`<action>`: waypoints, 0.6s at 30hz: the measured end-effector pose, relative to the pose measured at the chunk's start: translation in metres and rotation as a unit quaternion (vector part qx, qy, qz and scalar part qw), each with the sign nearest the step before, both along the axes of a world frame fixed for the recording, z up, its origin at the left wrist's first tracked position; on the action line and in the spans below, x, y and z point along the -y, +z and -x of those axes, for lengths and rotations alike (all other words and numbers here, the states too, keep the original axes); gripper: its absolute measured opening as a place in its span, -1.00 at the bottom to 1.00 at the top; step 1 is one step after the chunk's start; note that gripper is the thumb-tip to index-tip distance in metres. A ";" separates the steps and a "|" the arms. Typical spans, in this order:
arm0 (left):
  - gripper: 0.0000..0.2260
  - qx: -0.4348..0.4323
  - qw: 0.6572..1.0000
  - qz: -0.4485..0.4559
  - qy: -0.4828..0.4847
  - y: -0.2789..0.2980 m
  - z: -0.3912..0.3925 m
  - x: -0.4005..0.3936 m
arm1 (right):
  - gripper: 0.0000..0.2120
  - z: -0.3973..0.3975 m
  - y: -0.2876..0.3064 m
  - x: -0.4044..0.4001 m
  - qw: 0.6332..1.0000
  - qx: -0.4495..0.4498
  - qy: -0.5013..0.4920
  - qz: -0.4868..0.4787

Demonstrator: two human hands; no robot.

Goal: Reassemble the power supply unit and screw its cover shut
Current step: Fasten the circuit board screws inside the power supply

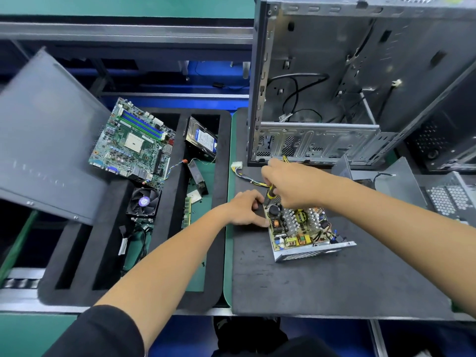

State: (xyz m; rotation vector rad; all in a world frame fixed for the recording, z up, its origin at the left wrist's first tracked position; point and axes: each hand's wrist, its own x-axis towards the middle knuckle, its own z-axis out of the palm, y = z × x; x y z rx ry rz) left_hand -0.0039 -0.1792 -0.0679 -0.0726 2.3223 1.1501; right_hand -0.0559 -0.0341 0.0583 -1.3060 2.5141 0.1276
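The open power supply unit (306, 231) lies on the black mat (309, 284), its circuit board with coils and capacitors exposed inside a silver metal shell. My right hand (291, 184) grips a yellow-and-black screwdriver (270, 194) held upright, its tip down at the board's far left corner. My left hand (244, 208) rests on the mat with fingers curled against the unit's left edge, steadying it. A bundle of yellow and black wires with a white connector (236, 166) runs off behind my hands. The grey metal cover (386, 180) lies to the right.
An empty computer case (347, 81) stands open behind the mat. A black foam tray (224, 140) on the left holds a motherboard (134, 143), a hard drive (202, 140), a cooler fan (143, 202) and cables. A grey side panel (43, 140) leans at far left.
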 end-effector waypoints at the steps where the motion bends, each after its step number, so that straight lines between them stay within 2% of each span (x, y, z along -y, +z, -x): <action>1: -0.43 -0.004 1.000 0.000 -0.002 0.000 -0.002 0.000 | -0.85 0.000 0.000 0.002 1.000 -0.021 0.007 0.007; 3: -0.39 -0.016 1.000 0.009 -0.005 0.000 -0.004 -0.001 | -0.84 -0.001 -0.001 0.004 0.998 -0.065 0.016 0.019; 5: -0.33 -0.029 0.999 0.029 -0.017 0.001 -0.005 -0.003 | -0.71 -0.004 -0.005 0.006 0.995 -0.093 0.015 0.023; 10: -0.02 -0.076 0.986 0.135 -0.060 0.000 -0.009 -0.012 | -0.65 -0.005 -0.007 0.003 0.989 -0.148 0.002 0.016; 14: 0.03 -0.096 0.979 0.153 -0.093 0.000 -0.013 -0.013 | -0.70 -0.002 -0.008 -0.002 0.992 -0.126 0.013 0.007; 16: 0.05 -0.108 0.974 0.173 -0.103 -0.001 -0.016 -0.015 | -0.78 -0.004 -0.005 -0.001 0.997 -0.070 0.019 0.010; 18: 0.05 -0.121 0.969 0.193 -0.095 -0.003 -0.019 -0.020 | -0.75 -0.005 -0.003 0.001 0.999 -0.026 0.023 0.001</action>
